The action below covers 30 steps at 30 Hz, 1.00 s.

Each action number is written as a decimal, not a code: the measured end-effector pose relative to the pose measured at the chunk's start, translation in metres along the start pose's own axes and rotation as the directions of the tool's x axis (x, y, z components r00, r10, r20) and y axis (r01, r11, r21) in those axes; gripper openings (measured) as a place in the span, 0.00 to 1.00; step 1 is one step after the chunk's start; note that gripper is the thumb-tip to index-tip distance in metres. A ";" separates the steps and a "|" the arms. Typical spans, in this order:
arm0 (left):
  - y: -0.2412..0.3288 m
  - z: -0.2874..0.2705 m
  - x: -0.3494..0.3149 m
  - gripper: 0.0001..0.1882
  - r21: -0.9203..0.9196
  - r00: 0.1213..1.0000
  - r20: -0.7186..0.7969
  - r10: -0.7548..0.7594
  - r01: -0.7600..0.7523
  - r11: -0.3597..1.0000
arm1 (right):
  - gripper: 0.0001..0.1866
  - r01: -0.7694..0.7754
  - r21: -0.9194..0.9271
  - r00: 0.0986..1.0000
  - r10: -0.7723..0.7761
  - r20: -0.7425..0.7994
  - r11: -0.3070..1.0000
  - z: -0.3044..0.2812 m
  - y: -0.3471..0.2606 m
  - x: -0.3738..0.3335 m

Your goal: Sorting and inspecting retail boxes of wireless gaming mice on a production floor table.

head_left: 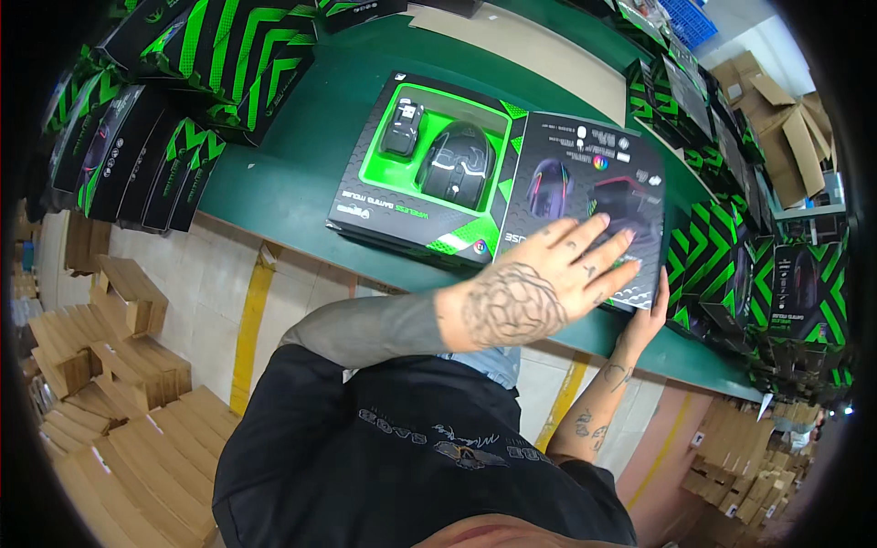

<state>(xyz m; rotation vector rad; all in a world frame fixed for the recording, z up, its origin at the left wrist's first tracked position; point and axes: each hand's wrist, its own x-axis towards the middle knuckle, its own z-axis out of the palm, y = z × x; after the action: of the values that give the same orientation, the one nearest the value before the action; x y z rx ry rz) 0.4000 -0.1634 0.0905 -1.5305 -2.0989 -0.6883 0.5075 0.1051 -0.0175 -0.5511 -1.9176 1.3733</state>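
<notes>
A black and green mouse box [429, 230] lies on the green table with its printed front flap [557, 151] folded out to the right. Through its green-framed window show a black computer mouse [459, 164] and a smaller black piece [402, 128] to its left. My left hand [539, 283] reaches across and rests flat on the flap, fingers stretched and spread. At the flap's lower right edge, my right hand [647, 320] grips it; most of its fingers are hidden behind the flap.
Stacks of similar black and green boxes [228, 64] stand at the left of the table [283, 201], and more boxes [717, 265] line the right. Brown cartons [146, 438] are piled on the floor at left. A blue basket [690, 23] sits at the far right.
</notes>
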 end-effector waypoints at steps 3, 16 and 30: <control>0.004 0.022 -0.006 0.26 -0.028 0.998 -0.032 -0.055 0.054 0.998 | 0.24 0.014 -0.069 1.000 -0.014 0.002 0.998 0.009 -0.008 -0.004; -0.069 -0.078 -0.109 0.45 0.165 0.641 -0.533 -0.553 0.719 0.675 | 0.35 -0.103 0.065 0.970 0.086 0.226 0.993 -0.008 -0.028 -0.005; -0.106 -0.049 -0.175 0.60 -0.743 0.557 0.067 -0.828 0.582 0.331 | 0.38 -0.296 0.512 0.944 0.164 0.287 0.807 -0.010 -0.090 0.024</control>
<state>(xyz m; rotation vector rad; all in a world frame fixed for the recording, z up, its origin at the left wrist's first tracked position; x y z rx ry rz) 0.3514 -0.3502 0.0059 -0.4783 -2.2881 -2.1360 0.5044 0.0966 0.0753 -0.3534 -1.5354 2.1315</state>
